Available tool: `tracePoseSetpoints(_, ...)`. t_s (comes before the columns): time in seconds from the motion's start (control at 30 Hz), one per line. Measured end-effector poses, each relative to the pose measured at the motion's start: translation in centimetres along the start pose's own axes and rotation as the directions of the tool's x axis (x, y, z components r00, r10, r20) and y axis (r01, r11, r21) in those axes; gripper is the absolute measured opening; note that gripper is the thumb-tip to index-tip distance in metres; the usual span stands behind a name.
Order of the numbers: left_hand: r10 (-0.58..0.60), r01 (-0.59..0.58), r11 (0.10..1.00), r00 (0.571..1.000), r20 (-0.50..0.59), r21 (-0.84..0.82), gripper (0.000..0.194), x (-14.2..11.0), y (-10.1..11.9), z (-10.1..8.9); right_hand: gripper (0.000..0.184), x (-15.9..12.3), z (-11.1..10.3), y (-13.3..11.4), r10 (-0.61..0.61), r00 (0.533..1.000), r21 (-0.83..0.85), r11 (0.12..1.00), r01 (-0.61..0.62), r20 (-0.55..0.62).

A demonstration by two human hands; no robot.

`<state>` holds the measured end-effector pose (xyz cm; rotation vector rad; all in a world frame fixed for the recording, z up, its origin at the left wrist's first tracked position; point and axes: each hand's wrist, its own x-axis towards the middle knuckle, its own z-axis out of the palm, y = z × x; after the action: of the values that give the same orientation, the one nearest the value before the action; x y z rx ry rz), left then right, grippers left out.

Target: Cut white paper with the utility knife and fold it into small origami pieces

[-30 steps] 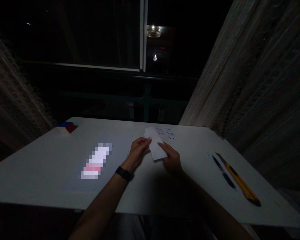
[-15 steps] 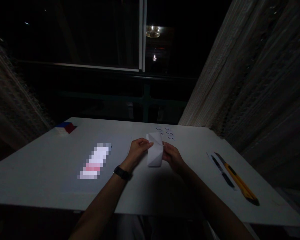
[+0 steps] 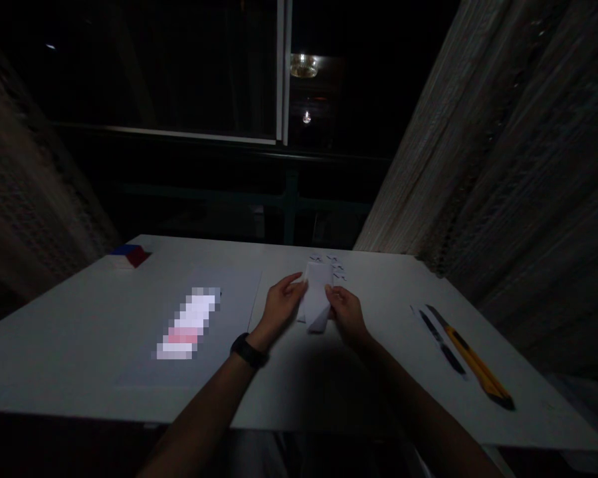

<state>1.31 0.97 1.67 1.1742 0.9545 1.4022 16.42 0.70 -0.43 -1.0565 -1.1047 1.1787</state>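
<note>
A folded piece of white paper (image 3: 317, 295) is held up over the table between my two hands. My left hand (image 3: 282, 302), with a dark watch on its wrist, pinches the paper's left edge. On the opposite edge my right hand (image 3: 347, 312) grips it, thumb in front and the other fingers mostly hidden behind. A crease crosses the paper's lower part, and a small flap shows at its lower left. Just beyond the paper lie several small slips with dark marks (image 3: 339, 268), partly covered by it.
On the white table (image 3: 74, 332), a bright, blurred-out phone-like screen (image 3: 189, 325) rests on a paper sheet (image 3: 239, 299). A blue, red and white block (image 3: 128, 256) sits back left. A pen (image 3: 443, 344) and a yellow box cutter (image 3: 473, 362) lie at right. Curtains (image 3: 403, 166) hang beyond.
The folded paper has been turned or refolded: its diagonal creases gave way to a plainer, narrower face. Both hands shifted slightly to the right, still gripping it.
</note>
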Motion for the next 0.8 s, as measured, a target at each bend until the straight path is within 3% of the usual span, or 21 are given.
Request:
tracePoseSetpoints(0.13,-0.031,0.032,0.999,0.999,-0.038,0.019,0.046,-0.2,-0.7,0.4,0.041,-0.6,0.9,1.0,-0.116,0.993,-0.132,0.985,0.11,-0.039)
tracePoseSetpoints(0.27,-0.014,0.018,0.999,0.996,-0.086,0.039,0.038,-0.1,-0.8,0.1,0.043,-1.1,1.5,1.3,-0.109,0.994,-0.108,0.988,0.112,0.027)
tracePoseSetpoints(0.47,0.039,-0.041,0.985,0.999,0.017,0.165,0.032,-0.2,-0.5,-0.2,0.079,-1.1,0.9,-1.5,-0.158,0.986,0.046,0.987,0.155,0.059)
tracePoseSetpoints(0.53,0.04,-0.049,0.982,0.998,0.052,0.184,0.032,-0.3,-0.5,-0.1,0.069,-1.0,0.6,-2.1,-0.206,0.978,0.007,0.979,0.206,0.028)
tracePoseSetpoints(0.63,0.051,-0.063,0.974,0.997,0.057,0.219,0.034,-0.5,-0.6,0.0,0.04,-0.9,0.4,-2.1,-0.221,0.971,-0.06,0.975,0.216,-0.096)
tracePoseSetpoints(0.8,0.149,-0.17,0.947,0.984,0.095,0.273,0.035,-0.9,-0.6,0.2,0.035,-0.6,0.3,-1.2,-0.084,0.98,0.121,0.987,0.107,-0.18)
